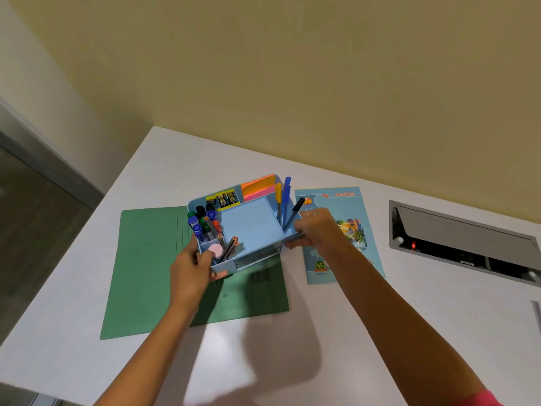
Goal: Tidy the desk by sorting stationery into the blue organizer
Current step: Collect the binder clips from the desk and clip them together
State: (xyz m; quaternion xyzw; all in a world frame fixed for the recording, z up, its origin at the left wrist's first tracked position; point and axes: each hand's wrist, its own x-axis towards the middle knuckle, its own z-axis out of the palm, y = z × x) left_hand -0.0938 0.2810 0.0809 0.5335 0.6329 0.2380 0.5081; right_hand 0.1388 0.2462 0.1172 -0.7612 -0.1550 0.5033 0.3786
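Two bare forearms reach in from the near edge of the white desk (380, 332). The left hand (191, 269) clasps the near-left corner of the blue plastic organizer (248, 230), fingers curled over its wall; the right hand (317, 228) pinches its right wall. Between the grips stand markers, pencils, pens and sticky notes. Beneath lies a green paper folder (146, 273); just right of the right-hand grip, a blue printed booklet (348, 206).
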